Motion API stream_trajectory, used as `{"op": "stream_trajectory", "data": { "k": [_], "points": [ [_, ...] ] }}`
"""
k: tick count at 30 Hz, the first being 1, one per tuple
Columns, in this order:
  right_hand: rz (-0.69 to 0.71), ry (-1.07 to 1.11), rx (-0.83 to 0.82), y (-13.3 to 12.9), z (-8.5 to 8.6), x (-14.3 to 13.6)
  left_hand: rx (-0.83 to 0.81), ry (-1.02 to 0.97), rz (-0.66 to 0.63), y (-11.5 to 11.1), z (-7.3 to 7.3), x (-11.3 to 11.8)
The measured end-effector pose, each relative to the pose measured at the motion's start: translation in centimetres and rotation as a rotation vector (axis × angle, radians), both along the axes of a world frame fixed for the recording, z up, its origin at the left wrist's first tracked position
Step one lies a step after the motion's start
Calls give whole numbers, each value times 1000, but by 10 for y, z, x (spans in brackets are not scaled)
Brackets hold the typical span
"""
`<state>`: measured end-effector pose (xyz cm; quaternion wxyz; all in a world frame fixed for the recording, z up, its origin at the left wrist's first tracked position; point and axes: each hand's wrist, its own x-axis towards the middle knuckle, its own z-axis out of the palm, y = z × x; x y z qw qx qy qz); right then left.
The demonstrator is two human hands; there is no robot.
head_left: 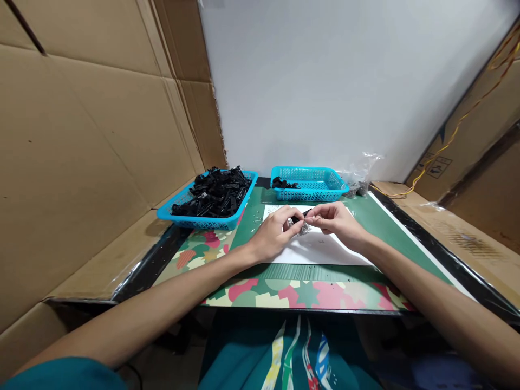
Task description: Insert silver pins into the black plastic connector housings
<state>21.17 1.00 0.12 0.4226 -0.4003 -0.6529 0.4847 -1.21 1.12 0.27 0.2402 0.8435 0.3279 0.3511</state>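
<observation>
Left hand (pixel 276 230) and right hand (pixel 335 219) meet over the white paper sheet (pixel 320 250), fingertips pinched together on a small black plastic part (pixel 301 214). Behind the sheet, a blue basket heaped with black parts (pixel 211 197) sits left; a near-empty blue basket (pixel 311 183) sits right.

Table (pixel 390 227) bears baskets (pixel 207 200), white sheet (pixel 320 249), perhaps screws (pixel 304 229).

Baskets, bag and cardboard around the bench

Full blue basket (pixel 184 212) sits left, a near-empty one (pixel 320 187) beside it, a clear bag (pixel 359 173) right; cardboard (pixel 81 146) walls, yellow cable (pixel 455 130).
</observation>
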Motion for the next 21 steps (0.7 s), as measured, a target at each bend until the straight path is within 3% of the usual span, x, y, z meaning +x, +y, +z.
{"op": "stream_trajectory", "data": {
  "k": [9,21],
  "points": [
    [-23,-121,87,-4,12,3,-51,15,-6,-3,0,2],
    [45,-258,157,1,5,9,-70,58,-21,-2,-1,4]
  ]
}}
